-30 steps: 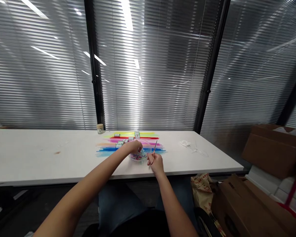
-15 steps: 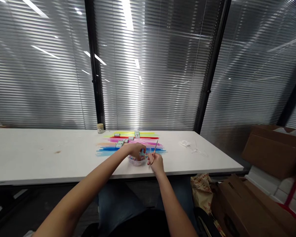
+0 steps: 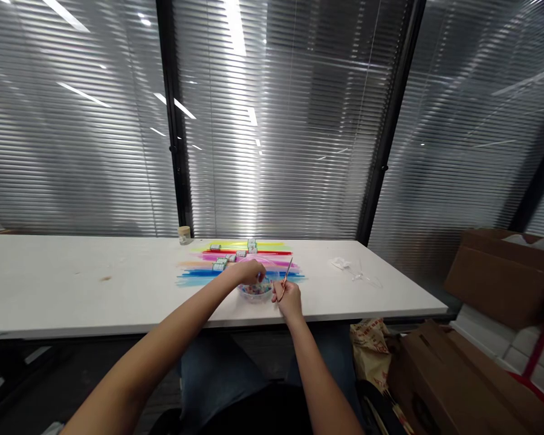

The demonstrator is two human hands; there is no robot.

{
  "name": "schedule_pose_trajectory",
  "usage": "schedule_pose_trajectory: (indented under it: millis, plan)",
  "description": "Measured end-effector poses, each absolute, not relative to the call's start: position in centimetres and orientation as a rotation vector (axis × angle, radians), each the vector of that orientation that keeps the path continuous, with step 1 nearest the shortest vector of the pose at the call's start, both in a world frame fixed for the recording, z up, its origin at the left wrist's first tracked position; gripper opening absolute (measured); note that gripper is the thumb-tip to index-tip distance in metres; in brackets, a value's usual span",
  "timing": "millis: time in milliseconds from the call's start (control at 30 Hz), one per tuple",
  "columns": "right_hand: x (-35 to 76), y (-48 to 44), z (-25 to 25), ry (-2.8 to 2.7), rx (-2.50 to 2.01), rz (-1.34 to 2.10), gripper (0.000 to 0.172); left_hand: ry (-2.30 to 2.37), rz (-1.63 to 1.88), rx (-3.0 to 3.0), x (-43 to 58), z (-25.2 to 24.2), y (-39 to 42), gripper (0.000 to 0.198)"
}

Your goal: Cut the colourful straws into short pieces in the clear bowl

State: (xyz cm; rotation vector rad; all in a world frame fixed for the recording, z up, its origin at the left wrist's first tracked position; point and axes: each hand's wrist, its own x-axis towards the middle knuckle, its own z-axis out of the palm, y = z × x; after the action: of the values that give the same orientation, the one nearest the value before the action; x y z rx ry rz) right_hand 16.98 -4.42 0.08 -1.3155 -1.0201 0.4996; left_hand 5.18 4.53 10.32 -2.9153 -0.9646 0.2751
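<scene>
A clear round bowl (image 3: pixel 255 296) of small colourful pieces stands near the table's front edge. Over its back left rim is my left hand (image 3: pixel 250 273), fingers curled downward and pinched together; what they hold, if anything, is too small to make out. My right hand (image 3: pixel 289 298), just right of the bowl, grips a pair of scissors (image 3: pixel 286 277) by the copper-coloured handles, blades pointing up and away from me. Behind the hands lie bundles of coloured thin strips, among them blue strips (image 3: pixel 199 274), pink strips (image 3: pixel 281 264) and red strips (image 3: pixel 274 252), several with printed labels (image 3: pixel 219 264).
A small lidded jar (image 3: pixel 184 235) stands at the back of the white table (image 3: pixel 95 290). Crumpled clear plastic (image 3: pixel 360 276) and a white scrap (image 3: pixel 340 263) lie to the right. Cardboard boxes (image 3: pixel 498 278) and a paper bag (image 3: pixel 370 350) are beside the table at right.
My left hand has lifted slightly up and back from the bowl's contents, uncovering more of them. The bowl has shifted a little to the right. My right hand with the scissors has barely moved.
</scene>
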Motion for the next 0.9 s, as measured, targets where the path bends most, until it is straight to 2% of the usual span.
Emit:
schedule_pose_trajectory:
  millis: [233, 433, 633, 800, 900]
  plan:
    - [17.2, -4.3, -0.1, -1.04, -1.291, 0.496, 0.029, -1.002, 0.586, -2.974, 4.3, 11.2, 4.7, 0.053]
    - [17.1, -4.3, -0.1, -1.024, -1.286, 0.507, 0.029, -0.875, 0.433, -3.065, 4.3, 10.6, 4.4, 0.053]
    - [17.2, -4.2, -0.2, -1.033, -1.295, 0.477, 0.031, -0.711, 0.167, -3.127, 4.6, 9.2, 4.0, 0.039]
    - [17.2, -4.3, -0.1, -1.029, -1.302, 0.474, 0.03, -0.789, 0.143, -3.062, 5.4, 9.4, 3.5, 0.024]
    - [17.1, -4.4, 0.1, -1.025, -1.303, 0.477, 0.029, -0.922, 0.177, -2.951, 5.4, 9.8, 3.6, 0.024]
